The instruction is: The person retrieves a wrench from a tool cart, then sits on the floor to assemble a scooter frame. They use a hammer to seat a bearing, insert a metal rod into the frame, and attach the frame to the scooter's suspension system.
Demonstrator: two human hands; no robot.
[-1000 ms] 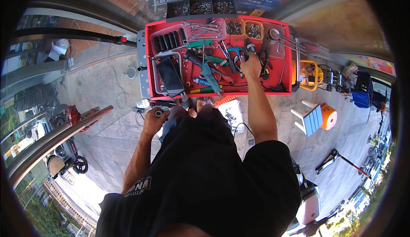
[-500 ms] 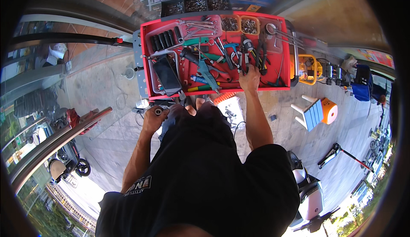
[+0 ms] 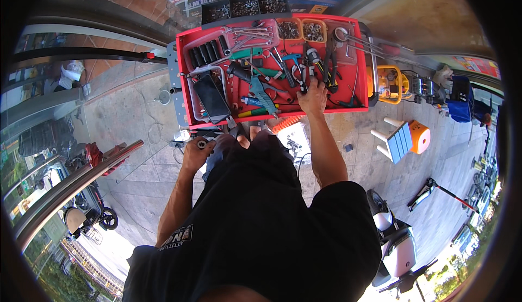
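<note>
In the red tool drawer [image 3: 348,87], my right hand [image 3: 314,99] reaches down with its fingers apart over a cluster of hand tools. Its fingertips are at dark-handled tools, beside a pair of pliers [image 3: 330,62]; whether they touch any is hard to see. My left hand [image 3: 194,152] is closed round a socket [image 3: 202,144], low at the drawer's near left corner, with the round hollow end showing. Between the hands lie a teal glue gun [image 3: 262,95], a black phone [image 3: 211,98] on a clear tray, and green-handled tools.
Black sockets [image 3: 205,54] and wrenches [image 3: 250,34] fill bins along the drawer's far side. Small hardware sits in orange tubs [image 3: 314,31] and a black divided box [image 3: 244,7] behind. A blue-topped stool [image 3: 398,141] stands right, a parked scooter [image 3: 399,253] lower right.
My right hand has drawn slightly left and its fingers have spread more over the tools. The left hand keeps its hold on the socket. The whole view has shifted a little.
</note>
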